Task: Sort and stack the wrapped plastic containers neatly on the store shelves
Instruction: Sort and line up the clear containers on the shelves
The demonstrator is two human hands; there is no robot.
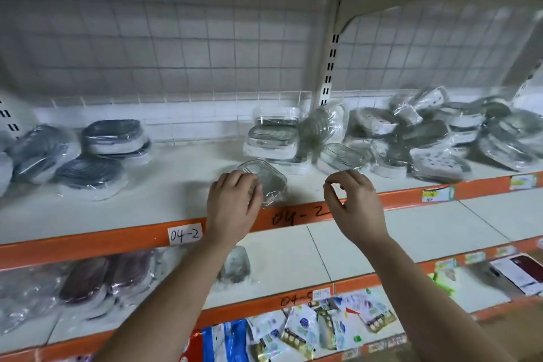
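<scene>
A white wire grid panel [176, 38] backs the shelving, divided by a slotted upright [329, 67]. The middle shelf [164, 185], white with an orange front edge, spans the full width. At its right end lies a loose pile of wrapped containers [440, 138], grey and white, overlapping at many angles. At its left end is a smaller group of dark grey wrapped containers [88, 153], some stacked and some leaning. The lower shelf [352, 244] carries maroon wrapped containers [102, 276] at the left, and printed packets [308, 329] lie on the level beneath it. Near the upright, against the back of the middle shelf, stands a short stack of clear containers [273, 135] in film. The left hand [232, 209] reaches over the orange edge, its fingers curled round the near left side of a clear wrapped container [270, 178]. This container rests on the middle shelf close to the front edge, just in front of the short stack and apart from it. The right hand [355, 203] is raised just beside it, above the front edge. Its fingers are curled, its thumb and forefinger tips meet in a ring, and nothing is visibly held. A paper label [184, 234] marked 04-2 is fixed to the orange edge left of the left wrist.
</scene>
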